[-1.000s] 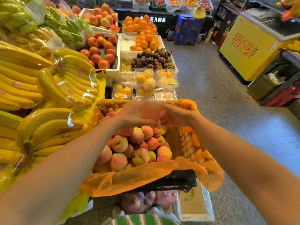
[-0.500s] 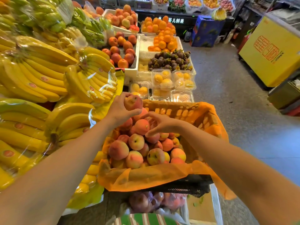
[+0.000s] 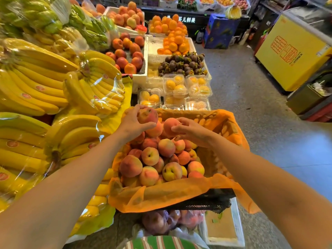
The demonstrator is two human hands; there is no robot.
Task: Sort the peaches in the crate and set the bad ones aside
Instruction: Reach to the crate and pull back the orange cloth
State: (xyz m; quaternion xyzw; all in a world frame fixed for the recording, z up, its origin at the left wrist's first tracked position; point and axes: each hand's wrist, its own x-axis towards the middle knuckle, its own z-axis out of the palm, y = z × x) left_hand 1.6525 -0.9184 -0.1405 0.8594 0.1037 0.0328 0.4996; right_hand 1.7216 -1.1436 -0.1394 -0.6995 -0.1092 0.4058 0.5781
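Note:
A black crate [image 3: 206,203] lined with orange plastic [image 3: 161,193] holds a heap of peaches [image 3: 158,159], red and yellow. My left hand [image 3: 133,123] grips a reddish peach [image 3: 148,115] lifted above the far left of the heap. My right hand [image 3: 194,132] holds a second pink peach [image 3: 169,125] just beside it, over the far side of the heap. Both forearms reach in from the near edge.
Wrapped banana bunches [image 3: 45,90] fill the stall on the left. Clear boxes of yellow fruit [image 3: 179,87] stand just beyond the crate, with mangosteens [image 3: 183,63] and oranges [image 3: 172,38] behind. A plastic bag of peaches [image 3: 167,221] lies below the crate. A yellow freezer [image 3: 291,56] stands across the floor at right.
Both hands came up from the heap: the left lifted a peach first, then the right picked up a second one. My view shifted so the crate sits lower and more to the right.

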